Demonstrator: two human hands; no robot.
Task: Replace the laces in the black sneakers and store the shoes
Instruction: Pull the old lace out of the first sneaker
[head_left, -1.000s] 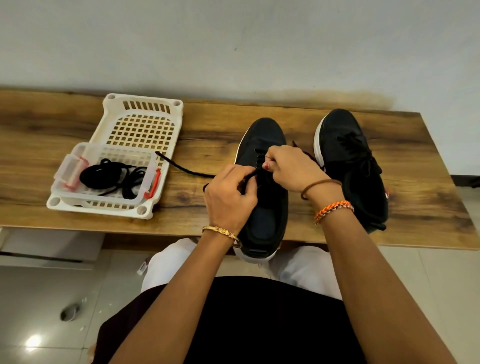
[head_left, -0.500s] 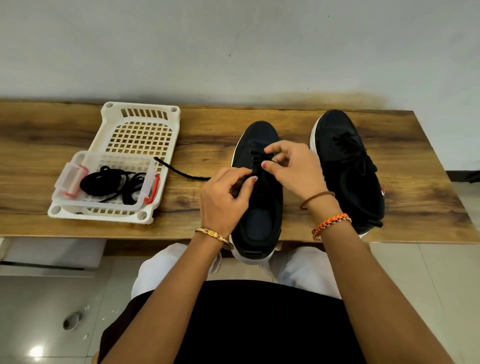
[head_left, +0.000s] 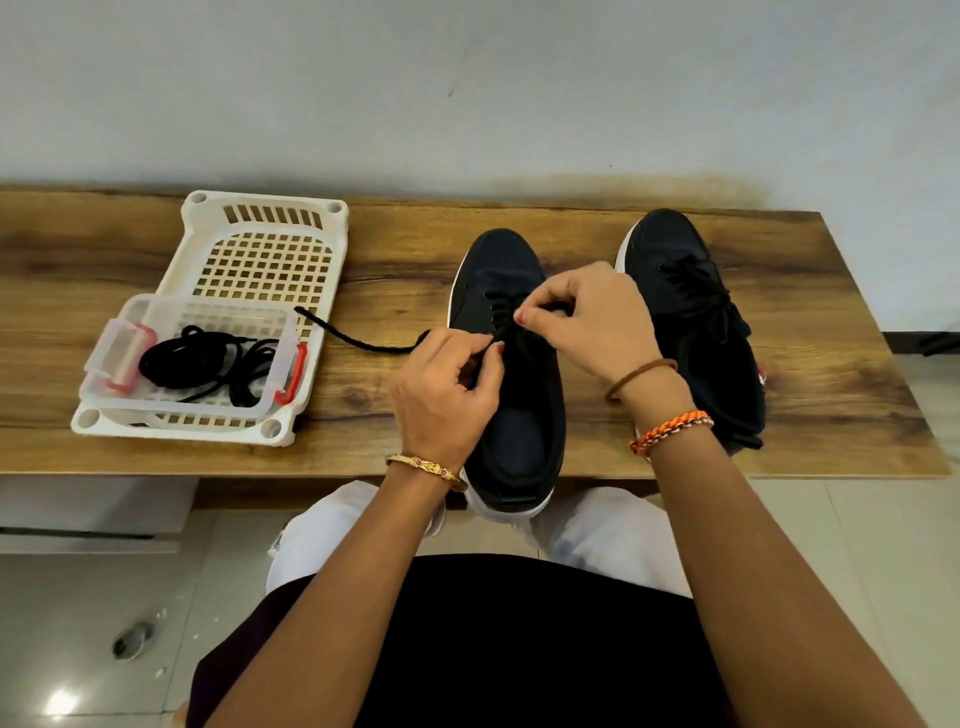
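Right hand (head_left: 589, 317) farther up sneaker (head_left: 511, 374)

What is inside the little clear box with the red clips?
Inside the clear box lies a tangled bundle of black laces. The box itself sits in the white basket. How many laces are in the tangle cannot be told, because they overlap.

A wood-grain tabletop (head_left: 623, 447) is set against a pale wall (head_left: 467, 78), where a brownish smudge (head_left: 597, 184) is seen just above the far edge. A glossy tiled floor (head_left: 78, 623) is seen below, marked by a small dark spot (head_left: 132, 640) and a bright reflection (head_left: 61, 702). A white ledge is glimpsed under the left end.
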